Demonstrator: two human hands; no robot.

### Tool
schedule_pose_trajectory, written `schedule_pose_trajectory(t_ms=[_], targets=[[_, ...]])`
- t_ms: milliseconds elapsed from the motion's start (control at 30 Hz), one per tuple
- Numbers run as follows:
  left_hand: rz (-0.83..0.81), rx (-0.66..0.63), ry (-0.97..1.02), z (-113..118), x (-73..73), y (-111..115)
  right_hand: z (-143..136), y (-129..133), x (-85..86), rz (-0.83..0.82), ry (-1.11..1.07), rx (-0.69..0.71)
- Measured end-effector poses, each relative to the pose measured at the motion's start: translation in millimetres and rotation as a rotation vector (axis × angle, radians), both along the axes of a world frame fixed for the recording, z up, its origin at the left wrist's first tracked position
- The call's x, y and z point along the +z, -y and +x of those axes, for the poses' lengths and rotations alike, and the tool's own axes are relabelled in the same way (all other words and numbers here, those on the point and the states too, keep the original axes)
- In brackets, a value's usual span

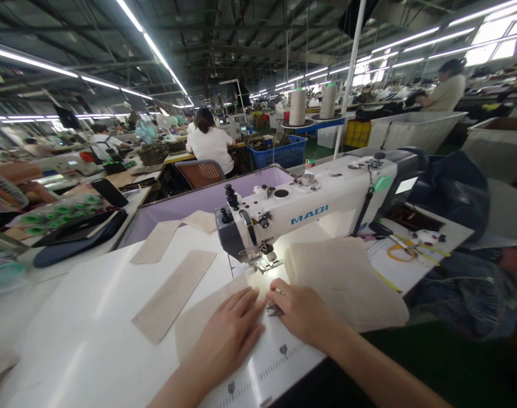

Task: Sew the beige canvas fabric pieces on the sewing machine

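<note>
A white sewing machine (309, 209) stands on the white table, its lamp lighting the needle area. Under its presser foot (266, 265) lies the edge of a beige fabric piece (199, 317). My left hand (233, 323) rests flat on this piece, fingers stretched toward the foot. Close beside it, my right hand (298, 309) is closed, with the dark metal blades of thread snips (275, 310) showing below its curled fingers. A larger beige fabric (343, 277) spreads to the right of the needle, partly behind my right hand.
Loose beige strips (175, 294) lie to the left. Scissors (405, 247) and a yellow tape measure lie on the table's right side. Behind the machine is a lilac-lined bin (169, 212). Thread cones (298, 107) stand above, and a co-worker (209, 139) sits ahead.
</note>
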State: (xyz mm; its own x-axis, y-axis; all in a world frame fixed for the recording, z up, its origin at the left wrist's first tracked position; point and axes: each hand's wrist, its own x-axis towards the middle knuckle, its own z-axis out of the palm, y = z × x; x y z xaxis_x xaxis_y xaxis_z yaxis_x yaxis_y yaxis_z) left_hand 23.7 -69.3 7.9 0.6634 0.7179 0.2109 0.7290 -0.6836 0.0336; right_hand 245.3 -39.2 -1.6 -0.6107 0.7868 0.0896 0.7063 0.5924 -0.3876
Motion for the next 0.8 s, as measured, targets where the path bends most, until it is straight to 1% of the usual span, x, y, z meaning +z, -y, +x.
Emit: schedule_pose_trajectory(t_ms=[133, 467, 633, 800], targets=[[-0.036, 0.023, -0.041, -3, 0.8, -6, -2, -5, 4.0, 0.014, 0.044, -0.022], [-0.081, 0.067, -0.049, -9, 7.1, -31, -15, -22, 9.9, 0.040, 0.072, -0.060], [-0.082, 0.069, -0.021, -13, 6.1, -46, -18, -26, 10.3, 0.044, 0.061, -0.079], [-0.075, 0.084, 0.026, -15, 7.1, -57, -17, -25, 9.0, 0.045, 0.057, -0.088]])
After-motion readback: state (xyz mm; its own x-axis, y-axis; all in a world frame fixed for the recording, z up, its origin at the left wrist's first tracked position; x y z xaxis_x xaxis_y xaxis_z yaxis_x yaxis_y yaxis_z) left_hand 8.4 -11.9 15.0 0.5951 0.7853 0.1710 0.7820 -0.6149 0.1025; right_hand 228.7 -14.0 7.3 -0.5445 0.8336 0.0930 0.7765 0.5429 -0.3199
